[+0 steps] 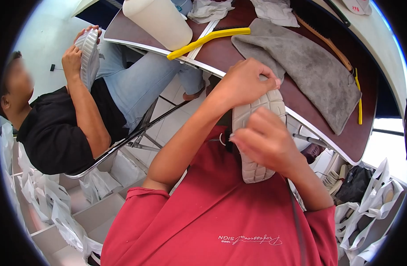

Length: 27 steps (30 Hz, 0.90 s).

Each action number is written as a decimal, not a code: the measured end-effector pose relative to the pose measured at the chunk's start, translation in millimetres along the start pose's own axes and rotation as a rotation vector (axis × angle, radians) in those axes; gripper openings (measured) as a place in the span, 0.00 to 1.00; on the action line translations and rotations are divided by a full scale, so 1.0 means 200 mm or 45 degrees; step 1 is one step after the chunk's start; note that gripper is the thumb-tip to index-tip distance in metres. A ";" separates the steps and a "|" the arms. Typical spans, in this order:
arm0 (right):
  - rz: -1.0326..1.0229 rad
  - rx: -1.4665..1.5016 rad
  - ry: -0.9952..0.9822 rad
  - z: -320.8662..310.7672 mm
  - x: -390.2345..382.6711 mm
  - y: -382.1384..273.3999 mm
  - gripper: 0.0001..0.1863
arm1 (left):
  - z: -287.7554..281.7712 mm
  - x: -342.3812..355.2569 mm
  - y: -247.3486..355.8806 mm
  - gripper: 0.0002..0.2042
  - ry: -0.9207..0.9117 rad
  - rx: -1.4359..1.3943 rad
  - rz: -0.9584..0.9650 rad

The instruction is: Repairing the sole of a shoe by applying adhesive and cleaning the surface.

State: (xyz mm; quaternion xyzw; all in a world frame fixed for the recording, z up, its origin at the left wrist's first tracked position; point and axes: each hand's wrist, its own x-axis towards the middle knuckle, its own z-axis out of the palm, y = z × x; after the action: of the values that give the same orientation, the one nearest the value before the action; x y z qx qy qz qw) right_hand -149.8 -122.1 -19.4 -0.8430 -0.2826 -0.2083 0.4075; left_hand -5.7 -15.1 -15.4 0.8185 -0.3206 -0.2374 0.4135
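In the head view I see a pale shoe sole (255,172) at the near edge of the desk (355,144); the left hand (253,82), fingertips bunched, is at its desk-side end, the right hand (267,139), blurred, curls over its middle; whether either grips, I cannot tell

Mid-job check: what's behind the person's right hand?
Behind the blurred right hand is a beige shoe sole, its grooved tread showing above and below the hand. The tread directly behind the hand is covered, so I cannot describe it.
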 end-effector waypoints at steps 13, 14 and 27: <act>0.305 -0.144 0.126 -0.19 -0.07 0.17 0.09 | -0.03 -0.02 -0.03 0.17 0.055 -0.017 -0.025; 0.371 -0.093 0.138 -0.19 -0.09 0.18 0.09 | -0.02 -0.02 -0.03 0.17 0.055 -0.022 -0.024; 0.100 -0.118 0.142 -0.07 -0.04 0.12 0.11 | -0.01 -0.02 -0.03 0.18 0.058 0.035 -0.015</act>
State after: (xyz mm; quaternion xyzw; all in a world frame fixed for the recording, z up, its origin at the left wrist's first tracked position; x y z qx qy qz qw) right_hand -141.7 -147.1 -28.8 -0.8585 -0.2164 -0.2516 0.3910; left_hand -4.9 -8.4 -19.7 0.8311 -0.3094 -0.2169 0.4080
